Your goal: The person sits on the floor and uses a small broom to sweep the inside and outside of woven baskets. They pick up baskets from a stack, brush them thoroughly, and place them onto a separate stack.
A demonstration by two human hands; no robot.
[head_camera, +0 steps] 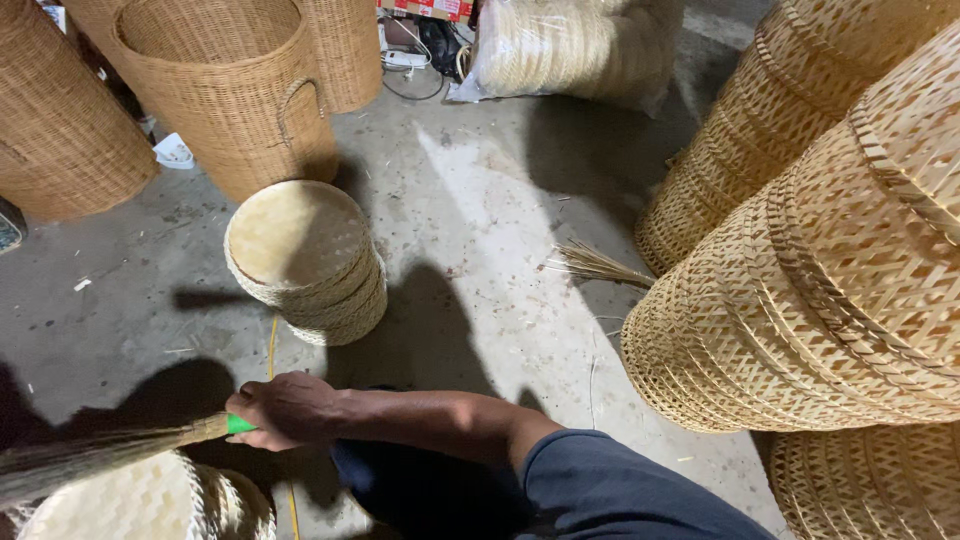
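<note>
Head view, floor stock, listed left to right.

Far-left basket: tall dark-woven basket [55,120], cut off by the frame edge, standing on the concrete floor [470,200].

Broom: grass broom [95,455] with a green collar at the neck, lying nearly level across the lower left, bristles pointing left and out of frame. It passes just above the pale woven piece below it.

Pale woven piece: round, light-coloured weave [140,500] at the bottom-left corner, partly out of view.

My right hand: my right hand [285,410] reaches across my body to the left, fingers wrapped tight round the broom at the green collar. The forearm runs back to a dark blue sleeve [620,490].

My left hand: not visible.

Handled basket: large open-topped basket [225,90] with a loop handle on its side, upright, behind the lid stack.

Lid stack: stack of round woven lids [305,265], pale flat top uppermost, standing on the floor near the middle-left, well ahead of my hand.

Yellow strip: thin yellow strip [272,345] lying on the floor between the lid stack and my hand.

Sack: clear plastic sack [575,45] of pale woven goods at the top centre, against the back.

Loose fibres: tuft of straw [600,265] sticking out leftwards from the base of the right-hand piles.

Right-hand piles: nested open-weave baskets [800,300], lying tilted on their sides, filling the right of the frame from top to bottom.
</note>
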